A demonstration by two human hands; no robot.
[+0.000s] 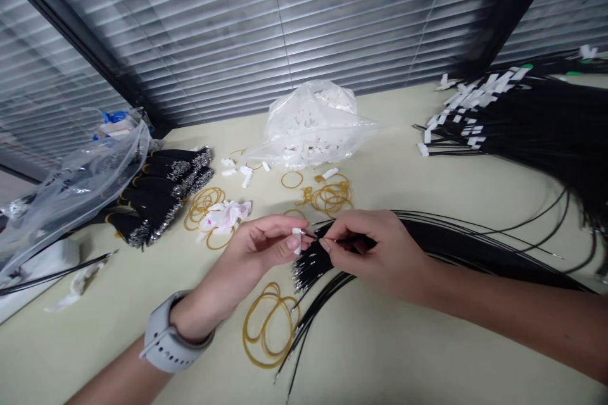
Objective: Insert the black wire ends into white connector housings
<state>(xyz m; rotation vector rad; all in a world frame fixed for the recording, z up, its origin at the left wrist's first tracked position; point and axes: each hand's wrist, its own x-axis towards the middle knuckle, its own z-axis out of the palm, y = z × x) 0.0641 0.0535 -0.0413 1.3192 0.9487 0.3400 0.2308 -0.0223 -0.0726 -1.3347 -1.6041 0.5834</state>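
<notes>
Between thumb and fingers, my left hand (266,243) pinches a small white plastic connector housing (297,240). My right hand (375,253) pinches a thin black wire (311,236) close to its end, and the wire's tip meets the housing; how deep it sits inside I cannot tell. Below both hands lies a bundle of black wires (311,266) with bare metal terminals at its left end. More loose black wires (327,297) curve beneath my right hand. A grey watch strap is on my left wrist.
A clear bag of white housings (313,126) stands at the back. Yellow rubber bands (270,329) lie about, with crumpled tissue (225,216) among some. Terminal-tipped wire bundles (156,196) and a plastic bag (85,183) are left. Wires with white housings (489,101) pile up right.
</notes>
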